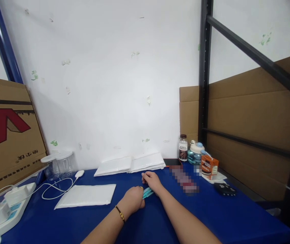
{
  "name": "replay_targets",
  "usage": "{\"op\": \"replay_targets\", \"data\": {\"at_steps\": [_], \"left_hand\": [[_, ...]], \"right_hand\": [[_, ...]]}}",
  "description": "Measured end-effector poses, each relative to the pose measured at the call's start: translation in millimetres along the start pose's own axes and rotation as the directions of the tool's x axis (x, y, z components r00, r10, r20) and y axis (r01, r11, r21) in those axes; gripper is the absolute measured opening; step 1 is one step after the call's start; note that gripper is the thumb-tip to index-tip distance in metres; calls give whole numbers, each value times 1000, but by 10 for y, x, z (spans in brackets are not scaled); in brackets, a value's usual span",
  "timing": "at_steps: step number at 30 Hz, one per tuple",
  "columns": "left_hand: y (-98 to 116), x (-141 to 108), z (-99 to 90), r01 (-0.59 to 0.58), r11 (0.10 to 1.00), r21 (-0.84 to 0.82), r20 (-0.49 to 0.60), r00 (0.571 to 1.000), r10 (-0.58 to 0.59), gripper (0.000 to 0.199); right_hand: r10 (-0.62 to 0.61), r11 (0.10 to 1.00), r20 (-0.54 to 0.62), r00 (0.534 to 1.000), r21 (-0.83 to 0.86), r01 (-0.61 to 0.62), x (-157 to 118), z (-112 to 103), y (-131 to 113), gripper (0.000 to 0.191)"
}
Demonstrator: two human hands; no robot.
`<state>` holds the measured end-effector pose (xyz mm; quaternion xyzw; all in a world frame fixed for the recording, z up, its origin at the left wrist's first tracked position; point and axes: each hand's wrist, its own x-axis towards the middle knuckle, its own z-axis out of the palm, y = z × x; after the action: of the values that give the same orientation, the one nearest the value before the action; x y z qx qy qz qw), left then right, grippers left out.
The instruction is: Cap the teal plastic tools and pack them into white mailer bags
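Note:
Close together over the middle of the blue table are my two hands. My left hand (132,199), with a ring and a dark beaded bracelet, is closed around a small teal, shiny strip-like item (148,193) whose kind I cannot make out. The item sticks out towards the palm side of my right hand (152,180). My right fingers are curled in a pinch just beyond it; what they hold, if anything, is hidden. To the left lies a flat white packet (86,196). White packets are stacked behind my hands, in a left pile (114,166) and a right pile (147,162).
A power strip (25,206) with white cables and clear plastic containers (60,166) stand left. At the right are a brown-capped bottle (182,149), blue drinking bottle (195,155), orange carton (209,166), black object (225,189) and dark phone-like slab (171,162). Cardboard and a rack flank the table.

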<state>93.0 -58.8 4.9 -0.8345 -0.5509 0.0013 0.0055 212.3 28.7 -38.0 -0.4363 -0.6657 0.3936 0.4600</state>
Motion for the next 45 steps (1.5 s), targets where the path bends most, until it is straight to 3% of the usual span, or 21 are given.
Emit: {"op": "replay_targets", "data": {"at_steps": [3, 5, 8, 12, 14, 16, 23, 27, 28, 30, 32, 34, 36, 38, 40, 42, 45], "left_hand": [[-35, 7, 26, 52, 998, -22, -38, 998, -53, 24], [-63, 20, 10, 94, 995, -34, -64, 993, -96, 26], [-72, 70, -37, 103, 974, -201, -130, 983, -131, 31], [8, 186, -30, -125, 824, -553, -353, 931, -95, 34], [65, 243, 8, -249, 720, -648, -468, 876, -118, 34], [106, 283, 50, -310, 634, -709, -508, 848, -153, 34], [-2, 239, 201, -206, 470, -858, -349, 906, -241, 39], [-47, 195, 274, -167, 360, -918, -234, 961, -151, 47], [-51, 189, 272, -169, 354, -920, -221, 969, -110, 53], [-99, 163, 224, -174, 396, -902, -211, 976, -52, 72], [-251, 89, 116, -151, 551, -821, -215, 975, -53, 95], [-537, -48, -28, -65, 772, -633, -234, 966, -111, 116], [-924, -227, -166, -21, 890, -456, -165, 984, -62, 122], [-1333, -398, -254, 109, 938, -329, 47, 994, -100, 127], [-1678, -514, -276, 300, 932, -201, 241, 938, -250, 135], [-1910, -565, -255, 344, 928, -141, 320, 903, -286, 135], [-2043, -560, -227, 280, 948, -154, 331, 918, -217, 130]], "right_hand": [[53, 990, 45, 998, 129, -58, 3, -23, -55, 49], [62, 948, 54, 997, 309, -76, -24, -46, -164, 49], [-63, 816, 74, 995, 578, 9, -122, -90, -427, 43], [-277, 750, 90, 957, 643, 157, -271, -147, -761, 69], [-319, 765, 88, 944, 612, 202, -310, -167, -848, 68], [-349, 792, 89, 933, 561, 243, -328, -176, -880, 64], [-321, 928, 154, 935, 249, 277, -373, -90, -806, 57], [-260, 958, 254, 932, 192, 214, -355, 3, -704, 18], [-238, 958, 267, 934, 222, 181, -340, 18, -676, 16], [-206, 945, 232, 951, 300, 132, -299, 28, -616, 21], [-176, 923, 128, 976, 366, 118, -248, 18, -554, 26], [-125, 905, 34, 992, 413, 100, -198, 2, -493, 30], [-75, 887, 10, 997, 458, 63, -165, -5, -445, 33], [-62, 882, 37, 997, 469, 38, -159, 8, -420, 34], [-69, 900, 91, 994, 436, 22, -176, 36, -419, 33], [-68, 920, 136, 988, 391, 9, -198, 69, -430, 32], [-50, 911, 139, 989, 412, -12, -209, 106, -434, 36]]}}
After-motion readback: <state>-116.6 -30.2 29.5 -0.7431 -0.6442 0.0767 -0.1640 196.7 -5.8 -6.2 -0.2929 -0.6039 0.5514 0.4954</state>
